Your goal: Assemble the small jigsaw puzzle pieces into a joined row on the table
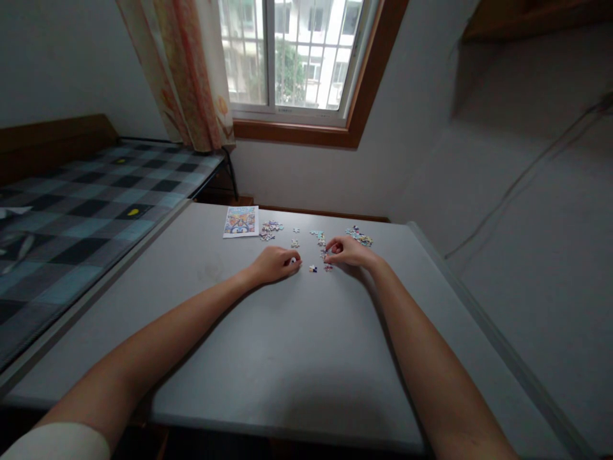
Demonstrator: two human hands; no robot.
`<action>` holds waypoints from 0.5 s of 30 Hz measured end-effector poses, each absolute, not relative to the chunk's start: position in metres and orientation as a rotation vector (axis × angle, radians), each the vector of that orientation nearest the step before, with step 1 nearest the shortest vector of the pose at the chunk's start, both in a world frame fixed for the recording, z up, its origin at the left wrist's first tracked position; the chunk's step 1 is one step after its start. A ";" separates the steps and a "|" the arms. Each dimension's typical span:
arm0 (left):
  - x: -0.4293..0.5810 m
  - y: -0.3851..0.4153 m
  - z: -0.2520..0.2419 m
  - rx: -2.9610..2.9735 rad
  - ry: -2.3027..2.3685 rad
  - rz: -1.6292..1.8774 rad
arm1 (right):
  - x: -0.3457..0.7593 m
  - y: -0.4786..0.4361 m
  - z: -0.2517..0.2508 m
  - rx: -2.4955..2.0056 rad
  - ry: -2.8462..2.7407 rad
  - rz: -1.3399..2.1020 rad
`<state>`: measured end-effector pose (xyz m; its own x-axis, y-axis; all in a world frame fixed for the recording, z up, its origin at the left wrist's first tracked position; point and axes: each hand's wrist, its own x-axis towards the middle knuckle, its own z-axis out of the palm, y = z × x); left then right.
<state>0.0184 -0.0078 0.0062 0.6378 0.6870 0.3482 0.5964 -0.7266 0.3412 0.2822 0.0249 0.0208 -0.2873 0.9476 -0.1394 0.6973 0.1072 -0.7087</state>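
right hand: thumb and finger apart, puzzle strip at fingertips | left hand: curled, grip unclear

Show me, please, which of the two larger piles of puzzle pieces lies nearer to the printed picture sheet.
It is the left pile, just beside the printed picture sheet; the right pile lies farther off, just beyond the right hand.

Multicoloured puzzle pieces; pale grey table; blue-grey-black checked bedding.
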 end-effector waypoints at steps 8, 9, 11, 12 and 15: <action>0.018 -0.007 0.005 2.650 1.053 0.684 | 0.283 0.025 0.020 -1.603 -2.012 1.024; 0.019 -0.008 0.005 2.650 1.053 0.685 | 0.283 0.024 0.020 -1.596 -2.014 1.019; 0.019 -0.008 0.006 2.649 1.057 0.689 | 0.283 0.024 0.020 -1.582 -2.021 1.008; 0.019 -0.009 0.007 2.648 1.059 0.691 | 0.282 0.024 0.020 -1.576 -2.024 1.004; 0.019 -0.009 0.008 2.645 1.057 0.692 | 0.282 0.023 0.021 -1.572 -2.026 0.992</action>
